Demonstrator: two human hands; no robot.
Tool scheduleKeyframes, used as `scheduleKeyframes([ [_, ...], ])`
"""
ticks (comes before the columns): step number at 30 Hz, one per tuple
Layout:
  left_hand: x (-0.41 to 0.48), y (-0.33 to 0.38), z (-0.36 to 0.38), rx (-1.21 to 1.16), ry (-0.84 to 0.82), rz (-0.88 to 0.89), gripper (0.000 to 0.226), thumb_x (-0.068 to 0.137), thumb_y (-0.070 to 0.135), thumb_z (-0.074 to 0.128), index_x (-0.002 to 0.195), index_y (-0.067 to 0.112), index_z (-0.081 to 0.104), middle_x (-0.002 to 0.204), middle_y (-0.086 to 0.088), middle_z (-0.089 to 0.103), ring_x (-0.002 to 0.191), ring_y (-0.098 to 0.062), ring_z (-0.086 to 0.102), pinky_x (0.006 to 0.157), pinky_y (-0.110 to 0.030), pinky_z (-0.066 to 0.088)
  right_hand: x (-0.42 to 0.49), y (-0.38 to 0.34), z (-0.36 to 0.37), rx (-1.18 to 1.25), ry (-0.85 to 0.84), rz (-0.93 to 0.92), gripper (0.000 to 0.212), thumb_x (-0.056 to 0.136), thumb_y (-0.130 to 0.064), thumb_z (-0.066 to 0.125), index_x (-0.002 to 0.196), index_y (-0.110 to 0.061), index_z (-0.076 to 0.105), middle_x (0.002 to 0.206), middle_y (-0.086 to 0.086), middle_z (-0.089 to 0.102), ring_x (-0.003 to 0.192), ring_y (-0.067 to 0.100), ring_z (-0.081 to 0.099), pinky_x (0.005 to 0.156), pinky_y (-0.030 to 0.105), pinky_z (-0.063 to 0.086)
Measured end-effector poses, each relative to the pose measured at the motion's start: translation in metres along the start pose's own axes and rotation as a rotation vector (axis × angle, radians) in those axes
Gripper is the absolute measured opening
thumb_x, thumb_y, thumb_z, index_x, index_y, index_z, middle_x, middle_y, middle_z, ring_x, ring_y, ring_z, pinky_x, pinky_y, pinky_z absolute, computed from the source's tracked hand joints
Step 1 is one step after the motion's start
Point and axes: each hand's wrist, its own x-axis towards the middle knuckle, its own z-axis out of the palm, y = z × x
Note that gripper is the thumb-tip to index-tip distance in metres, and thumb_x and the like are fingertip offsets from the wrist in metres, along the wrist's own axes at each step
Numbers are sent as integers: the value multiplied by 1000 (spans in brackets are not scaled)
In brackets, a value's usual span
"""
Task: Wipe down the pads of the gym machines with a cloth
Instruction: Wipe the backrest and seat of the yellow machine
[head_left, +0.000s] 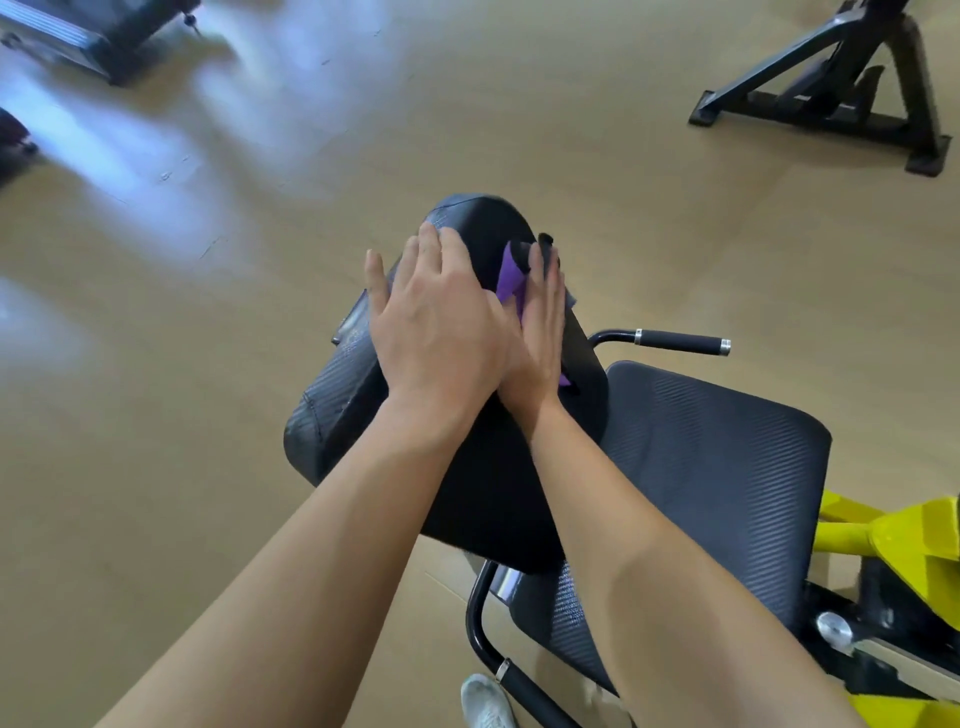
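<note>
A black upright back pad with a ribbed texture stands in the middle of the view. My right hand presses a purple cloth flat against the pad's right upper face, and a corner of the cloth shows below the wrist. My left hand lies spread on the pad's top left, partly over my right hand, with nothing in it. The black seat pad sits just right of the back pad.
A black handle bar sticks out right behind the pad, another below the seat. The yellow machine frame is at lower right. A black stand stands far right, another machine far left, on a tan floor.
</note>
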Motion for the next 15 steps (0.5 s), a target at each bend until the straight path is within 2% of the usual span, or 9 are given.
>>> scheduleKeyframes([
  [2,-3,4,5,44,-9,-2,63,89,14,41,150,4,38,160,-14,36,148,-26,33,123,-42,18,3,45,-6,10,36,142,60,105,-39,32,161,-28,15,170,-4,9,156,12,3,127,40,4],
  [5,-2,9,6,31,-3,-55,58,92,13,38,150,7,38,161,-9,36,141,-32,42,112,-43,34,-1,104,-14,63,113,367,64,98,-48,32,157,-25,30,160,1,34,148,17,29,123,49,23],
  [9,-2,9,11,60,44,-66,54,92,14,37,144,7,44,157,-7,41,134,-38,47,108,-47,37,-23,151,-16,174,143,575,72,92,-45,33,160,-25,22,163,-4,28,150,14,22,125,42,16],
  [12,0,8,14,76,69,-54,53,90,17,38,142,5,45,154,-8,45,132,-39,48,106,-50,38,-39,173,-21,201,148,707,75,86,-44,36,157,-20,29,159,-3,34,147,17,28,124,39,17],
  [15,-2,5,10,48,42,-44,57,91,16,38,147,7,40,156,-9,43,135,-37,46,109,-48,37,-65,177,-23,240,117,854,50,96,-38,39,142,-18,47,147,3,44,141,26,37,119,38,23],
])
